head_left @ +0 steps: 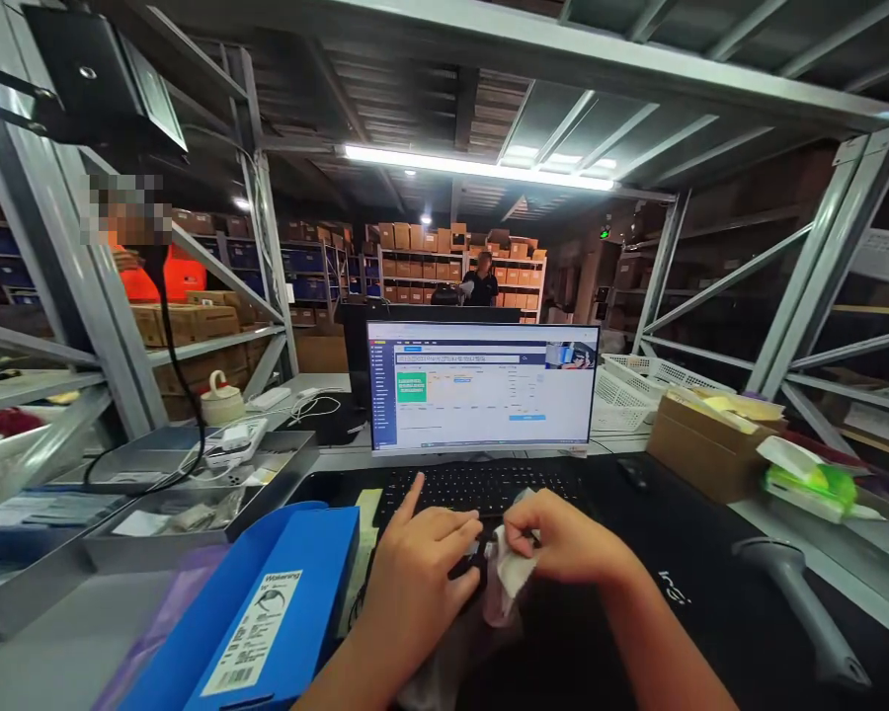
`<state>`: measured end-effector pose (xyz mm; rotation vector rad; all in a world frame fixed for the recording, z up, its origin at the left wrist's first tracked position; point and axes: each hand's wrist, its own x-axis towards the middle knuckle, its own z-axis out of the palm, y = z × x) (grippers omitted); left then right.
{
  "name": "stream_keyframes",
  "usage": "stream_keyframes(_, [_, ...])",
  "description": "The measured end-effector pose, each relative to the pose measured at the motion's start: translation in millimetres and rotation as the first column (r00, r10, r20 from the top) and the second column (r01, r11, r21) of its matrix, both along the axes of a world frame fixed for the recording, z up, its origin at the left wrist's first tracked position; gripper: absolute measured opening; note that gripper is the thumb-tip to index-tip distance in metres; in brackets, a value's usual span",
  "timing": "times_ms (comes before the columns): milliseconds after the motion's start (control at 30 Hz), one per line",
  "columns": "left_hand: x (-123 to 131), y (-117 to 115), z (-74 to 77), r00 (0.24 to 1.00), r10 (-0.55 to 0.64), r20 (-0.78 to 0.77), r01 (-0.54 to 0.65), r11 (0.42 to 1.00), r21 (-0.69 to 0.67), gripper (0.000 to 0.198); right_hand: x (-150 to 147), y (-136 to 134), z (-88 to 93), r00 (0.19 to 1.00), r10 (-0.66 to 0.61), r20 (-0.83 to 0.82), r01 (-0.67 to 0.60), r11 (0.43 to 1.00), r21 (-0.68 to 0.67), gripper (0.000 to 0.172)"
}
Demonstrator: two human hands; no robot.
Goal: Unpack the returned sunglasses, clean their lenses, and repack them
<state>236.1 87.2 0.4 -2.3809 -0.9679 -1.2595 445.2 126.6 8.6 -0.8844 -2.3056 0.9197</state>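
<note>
Our right hand [563, 538] pinches crumpled white wrap [515, 578] between thumb and bent fingers, in front of keyboard [481, 484]. Our left hand [426, 558] just beside it, fingers spread, index finger extended over keyboard; whether it touches, we cannot tell. Blue box [326, 563], labelled, left of our left hand. Gray tray [167, 555] beyond: small clear packet, white paper. Cardboard box [700, 449], right: pale papers heaped inside.

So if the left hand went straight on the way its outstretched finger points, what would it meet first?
The left hand would likely meet the keyboard first; height is hard to judge, so it might instead pass above and reach the monitor.
</note>
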Motion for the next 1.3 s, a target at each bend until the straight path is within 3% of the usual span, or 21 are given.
stream_keyframes(100, [3.4,5.5,-7.8,0.999,0.023,-0.032,-0.023,1.000,0.019,0.029,-19.5,-3.3,-7.0,0.990,-0.140,0.019,0.138,0.988,0.070,0.024])
stream_keyframes(167, [1.8,7.4,-8.0,0.999,0.037,0.004,-0.037,0.999,0.000,0.029,-23.7,-4.8,-7.0,0.989,-0.144,-0.028,0.145,0.988,0.053,0.025])
stream_keyframes(267, [-3.6,7.2,-2.5,0.995,0.030,0.094,-0.023,0.997,-0.069,0.035,-9.1,-0.3,-1.3,0.998,0.011,-0.068,-0.012,1.000,-0.021,0.025])
stream_keyframes(367, [-6.7,5.5,2.2,0.986,0.029,0.163,-0.005,0.989,-0.147,0.037,14.9,10.1,3.9,0.977,0.169,-0.134,-0.188,0.970,-0.151,0.032])
stream_keyframes(467, [-5.8,6.3,0.4,0.979,0.062,0.196,-0.022,0.979,-0.200,0.033,24.2,16.1,3.1,0.961,0.211,-0.181,-0.252,0.934,-0.253,0.033])
stream_keyframes(700, [-2.5,12.9,-9.1,0.999,-0.001,0.047,0.012,0.976,-0.217,0.022,-13.1,4.7,-2.9,0.999,0.014,-0.036,-0.017,0.996,-0.088,0.022])
stream_keyframes(767, [-2.6,12.7,-7.2,0.996,0.013,0.088,0.008,0.973,-0.233,0.024,-8.0,5.9,0.8,0.996,0.083,-0.039,-0.088,0.987,-0.133,0.023])
stream_keyframes(867, [-3.1,11.1,-3.4,0.988,0.025,0.153,0.014,0.969,-0.248,0.031,16.0,15.9,7.3,0.957,0.280,-0.071,-0.289,0.926,-0.241,0.027])
stream_keyframes(967, [-4.4,10.7,-1.6,0.983,0.025,0.182,0.023,0.966,-0.257,0.030,32.1,25.0,8.0,0.938,0.336,-0.089,-0.347,0.892,-0.289,0.031])
stream_keyframes(1067, [-6.7,11.4,-1.1,0.983,0.032,0.178,0.011,0.972,-0.234,0.031,21.0,21.2,3.1,0.955,0.283,-0.094,-0.298,0.918,-0.263,0.029])
stream_keyframes(1200, [-8.0,10.1,-0.4,0.996,-0.020,0.088,0.039,0.974,-0.224,0.026,-11.5,4.0,-0.9,0.983,0.089,-0.162,-0.114,0.981,-0.155,0.025])
stream_keyframes(1300, [-7.3,8.0,-0.3,0.996,-0.017,0.089,0.036,0.975,-0.219,0.026,-12.6,1.3,3.0,0.980,0.119,-0.159,-0.141,0.981,-0.136,0.025])
